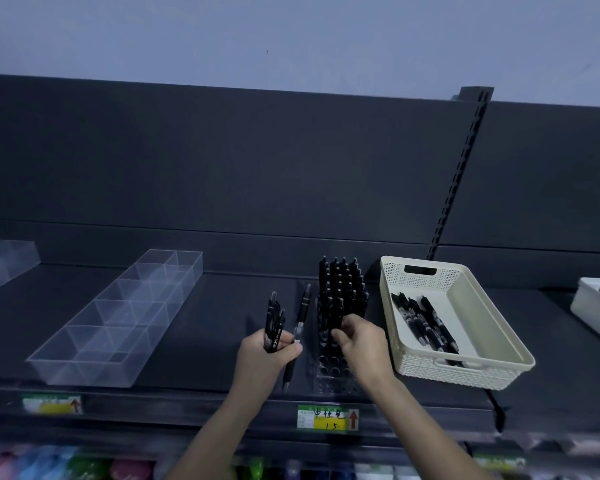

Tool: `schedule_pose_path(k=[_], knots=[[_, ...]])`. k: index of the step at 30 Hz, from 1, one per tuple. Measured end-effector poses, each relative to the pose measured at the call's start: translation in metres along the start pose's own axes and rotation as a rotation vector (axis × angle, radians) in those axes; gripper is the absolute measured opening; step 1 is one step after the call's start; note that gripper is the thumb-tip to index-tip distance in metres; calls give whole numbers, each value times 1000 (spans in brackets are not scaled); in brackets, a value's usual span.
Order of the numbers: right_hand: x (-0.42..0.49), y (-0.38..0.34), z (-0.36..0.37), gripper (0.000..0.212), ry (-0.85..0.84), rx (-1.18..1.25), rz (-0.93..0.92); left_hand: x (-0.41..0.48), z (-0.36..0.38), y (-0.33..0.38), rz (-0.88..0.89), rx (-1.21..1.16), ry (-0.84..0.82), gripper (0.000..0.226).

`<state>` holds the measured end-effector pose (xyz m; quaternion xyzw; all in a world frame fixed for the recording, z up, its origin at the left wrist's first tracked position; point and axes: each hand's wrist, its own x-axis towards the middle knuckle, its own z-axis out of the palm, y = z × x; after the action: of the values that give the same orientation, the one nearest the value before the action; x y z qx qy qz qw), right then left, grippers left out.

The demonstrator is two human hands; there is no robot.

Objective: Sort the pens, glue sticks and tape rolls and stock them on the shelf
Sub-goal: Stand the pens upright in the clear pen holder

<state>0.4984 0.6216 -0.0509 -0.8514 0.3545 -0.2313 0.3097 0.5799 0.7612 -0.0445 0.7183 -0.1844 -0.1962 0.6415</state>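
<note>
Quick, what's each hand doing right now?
Left hand: holds a bunch of black pens.
Right hand: pinches a pen standing in the pen rack.

Black pens in left hand

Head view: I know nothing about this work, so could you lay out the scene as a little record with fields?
Left hand: grips a pen bundle
Right hand: pinches a rack pen
Rack: clear, back rows hold standing black pens, front holes open
Basket: right of the rack, with loose pens lying inside
Tray: clear, divided, left of the hands
Shelf: dark, carries all of these
Label: on the shelf edge below the rack
</note>
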Motion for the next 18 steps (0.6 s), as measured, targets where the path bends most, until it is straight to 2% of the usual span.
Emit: schedule_pose_path(k=[10, 13, 16, 18], knots=[[-3, 7, 1, 21, 4, 21, -1, 4, 9, 3, 15, -26, -54, 13], [-9, 3, -8, 21, 51, 18, -23, 3, 11, 4, 18, -44, -69, 14], [-16, -8, -19, 8, 82, 160, -72, 2, 15, 6, 38, -48, -78, 15], [-19, -18, -24, 8, 10, 299, -61, 1, 19, 7, 61, -50, -94, 17]])
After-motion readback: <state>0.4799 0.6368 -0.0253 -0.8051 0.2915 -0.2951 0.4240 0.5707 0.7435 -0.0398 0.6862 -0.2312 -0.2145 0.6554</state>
